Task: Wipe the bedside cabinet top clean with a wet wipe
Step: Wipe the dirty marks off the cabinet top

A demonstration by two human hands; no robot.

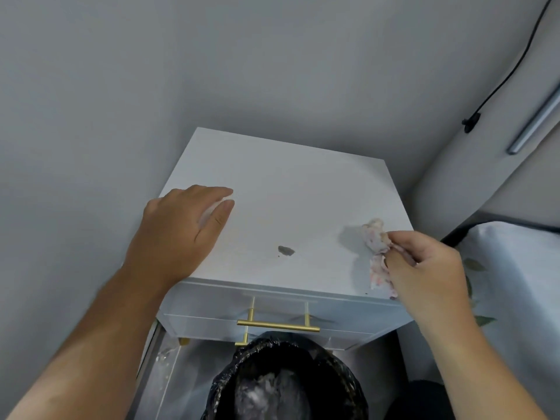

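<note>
Resting flat on the left part of the white cabinet top, left hand, fingers stretched out and loosely together, holding nothing. Lying unwiped near the front edge, a dark smudge. Pinching a crumpled, pink-stained wet wipe just above the top's right front corner, right hand, fingertips clamped on its middle. Likely handling soft, light and limp, needing bunching for a firm rub.
</note>
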